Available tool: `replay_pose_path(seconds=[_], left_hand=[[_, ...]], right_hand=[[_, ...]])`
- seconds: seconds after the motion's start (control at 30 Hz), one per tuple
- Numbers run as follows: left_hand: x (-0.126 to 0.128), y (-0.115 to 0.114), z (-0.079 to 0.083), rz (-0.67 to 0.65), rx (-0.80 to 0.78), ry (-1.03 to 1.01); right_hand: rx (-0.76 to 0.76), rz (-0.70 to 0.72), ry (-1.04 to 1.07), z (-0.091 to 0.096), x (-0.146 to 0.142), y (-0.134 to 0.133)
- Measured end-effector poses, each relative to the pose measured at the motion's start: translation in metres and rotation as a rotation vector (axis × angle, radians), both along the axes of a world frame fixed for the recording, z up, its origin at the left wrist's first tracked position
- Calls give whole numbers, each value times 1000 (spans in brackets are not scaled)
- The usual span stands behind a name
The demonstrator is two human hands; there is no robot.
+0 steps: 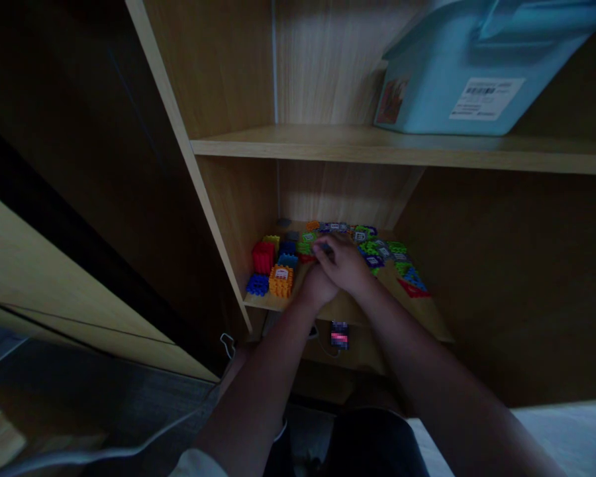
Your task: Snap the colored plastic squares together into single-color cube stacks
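My left hand [320, 285] and my right hand [346, 262] meet over the lower shelf, the right one overlapping the left. The right thumb and fingers are curled together; whatever is between them is too dark and small to name. The left fingers are hidden behind the right hand. Left of my hands stand an orange block cube [281, 281], a red block [263, 257] and a blue piece [257, 285]. Flat green, purple and grey interlocking pieces [372, 248] lie behind and to the right. A blue and red triangular piece [414, 283] is at the right.
A light blue plastic bin [437, 86] stands on the upper shelf [328, 139], whose edge runs above my hands. Under the lower shelf [402, 301] lies a phone [340, 335] with its screen lit. A white cable [129, 452] trails at the lower left.
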State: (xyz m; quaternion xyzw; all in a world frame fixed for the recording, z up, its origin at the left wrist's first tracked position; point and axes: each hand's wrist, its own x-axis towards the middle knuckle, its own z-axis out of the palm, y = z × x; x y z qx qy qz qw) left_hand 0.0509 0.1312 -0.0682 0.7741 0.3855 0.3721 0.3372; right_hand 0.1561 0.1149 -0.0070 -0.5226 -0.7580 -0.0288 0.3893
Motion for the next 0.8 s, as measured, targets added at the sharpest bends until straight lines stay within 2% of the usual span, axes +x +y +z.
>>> replay_pose_path(seconds=[0.17, 0.23, 0.3, 0.5, 0.63, 0.8], left_hand=[[2, 1, 3, 6, 37, 165], [1, -1, 7, 18, 53, 199], [0, -2, 9, 25, 64, 222], [0, -3, 10, 29, 77, 259], [0, -2, 9, 28, 76, 267], [1, -1, 8, 34, 76, 257]], right_hand=[[-233, -340, -347, -2, 72, 49], [-316, -475, -388, -2, 92, 63], [-384, -543, -384, -2, 104, 74], [-453, -399, -473, -12, 112, 95], [-461, -413, -472, -19, 114, 102], [-452, -416, -468, -19, 121, 104]])
